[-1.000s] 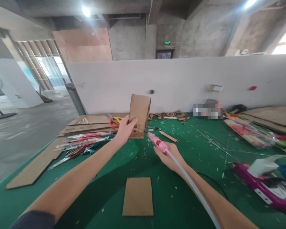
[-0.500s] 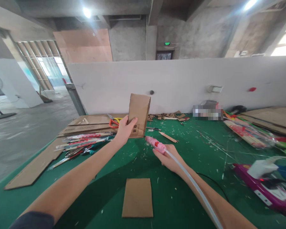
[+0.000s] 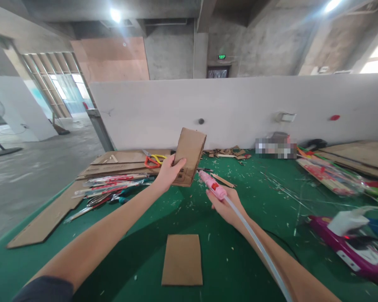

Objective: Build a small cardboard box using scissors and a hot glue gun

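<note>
My left hand (image 3: 168,172) grips a brown cardboard piece (image 3: 191,151) by its left edge, thumb across the front, and holds it up tilted to the right above the table. In my right hand (image 3: 223,203) is a pink hot glue gun (image 3: 212,184), its nozzle pointing at the lower right edge of that cardboard. Whether the nozzle touches the edge I cannot tell. A long translucent glue stick (image 3: 258,241) runs out of the back of the gun along my right forearm. Below, a separate cardboard rectangle (image 3: 182,260) lies flat on the green table (image 3: 138,268).
Left are scissors (image 3: 151,161), plastic-wrapped tools (image 3: 113,186) and cardboard strips (image 3: 47,214). Cardboard scraps (image 3: 229,152) lie along the back by the white partition (image 3: 239,109). A purple power strip (image 3: 349,247) with a plugged white adapter sits right, near a bagged pack of sticks (image 3: 330,174).
My left hand has tilted the cardboard piece clockwise and shifted it slightly right. The glue gun has moved a little up and right with my right hand.
</note>
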Demonstrator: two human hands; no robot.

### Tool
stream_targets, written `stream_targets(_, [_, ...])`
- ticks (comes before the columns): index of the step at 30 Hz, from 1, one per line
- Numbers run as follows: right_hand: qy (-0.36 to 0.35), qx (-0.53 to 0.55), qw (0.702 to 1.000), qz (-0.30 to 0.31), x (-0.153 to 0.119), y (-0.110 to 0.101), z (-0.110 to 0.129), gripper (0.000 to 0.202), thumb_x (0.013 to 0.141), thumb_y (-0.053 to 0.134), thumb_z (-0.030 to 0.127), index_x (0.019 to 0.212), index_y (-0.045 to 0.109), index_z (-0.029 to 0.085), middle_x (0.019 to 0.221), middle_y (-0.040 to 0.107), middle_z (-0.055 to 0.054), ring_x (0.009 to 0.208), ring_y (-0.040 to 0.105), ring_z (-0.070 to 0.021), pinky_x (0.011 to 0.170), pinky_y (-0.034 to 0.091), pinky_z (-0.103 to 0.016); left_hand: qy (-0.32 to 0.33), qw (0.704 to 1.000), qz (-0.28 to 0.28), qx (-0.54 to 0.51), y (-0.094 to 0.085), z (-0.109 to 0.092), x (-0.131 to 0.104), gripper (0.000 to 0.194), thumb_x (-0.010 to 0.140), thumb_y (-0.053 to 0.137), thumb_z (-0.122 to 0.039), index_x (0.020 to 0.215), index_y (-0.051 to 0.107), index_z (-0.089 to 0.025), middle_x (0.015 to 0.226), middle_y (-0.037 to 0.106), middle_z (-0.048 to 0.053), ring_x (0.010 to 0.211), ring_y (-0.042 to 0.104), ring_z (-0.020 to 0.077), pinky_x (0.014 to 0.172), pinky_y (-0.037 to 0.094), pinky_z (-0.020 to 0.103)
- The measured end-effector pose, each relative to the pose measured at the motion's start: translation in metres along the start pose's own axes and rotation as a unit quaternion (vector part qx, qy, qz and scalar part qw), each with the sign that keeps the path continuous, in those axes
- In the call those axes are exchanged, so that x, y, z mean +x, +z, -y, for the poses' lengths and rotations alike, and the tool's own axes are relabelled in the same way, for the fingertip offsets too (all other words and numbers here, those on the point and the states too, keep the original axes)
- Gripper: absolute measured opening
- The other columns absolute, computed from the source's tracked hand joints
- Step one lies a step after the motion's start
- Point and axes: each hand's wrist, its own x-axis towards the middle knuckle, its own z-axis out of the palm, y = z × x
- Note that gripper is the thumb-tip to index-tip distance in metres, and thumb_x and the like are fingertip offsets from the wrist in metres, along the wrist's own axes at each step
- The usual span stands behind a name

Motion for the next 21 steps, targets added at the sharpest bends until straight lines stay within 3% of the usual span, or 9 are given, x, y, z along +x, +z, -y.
stream_targets(9, [0.001,-0.025,0.996,0.091,-0.0029,0.0009,-0.0008,0.033,0.083,0.049,0.039,0.057,0.037,0.021,0.046,0.045,0.003,0.043,0.045,-0.0102,0.042,0.032,-0.021,0.007,0.999,-0.047,-0.014,-0.0042,0.0035,0.0053,0.037,0.071,0.068,-0.042,0.097,0.066,-0.014,0.092,0.070,0.006,0.087,0.063,0.0216,0.080,0.050,0.033])
stream_targets(17, [-0.025,-0.022,0.999,0.007,-0.0007,-0.0005,0.0026,0.027,0.083,0.050,0.038,0.063,0.045,0.020,0.054,0.052,0.001,0.049,0.050,-0.0116,0.048,0.037,-0.022,-0.008,0.999,0.014,0.043,-0.0005,0.0013,0.0002,0.038,0.076,0.063,-0.040,0.102,0.064,-0.013,0.091,0.069,0.006,0.087,0.062,0.0221,0.078,0.049,0.033])
stream_targets(21, [-0.014,-0.015,1.000,0.010,-0.0007,-0.0002,0.0035,0.030,0.084,0.049,0.040,0.061,0.042,0.021,0.051,0.048,0.002,0.048,0.048,-0.0114,0.047,0.035,-0.022,-0.001,0.998,0.005,0.060,0.0006,-0.0015,-0.0018,0.036,0.074,0.064,-0.039,0.098,0.065,-0.013,0.086,0.068,0.005,0.082,0.061,0.0210,0.073,0.049,0.030])
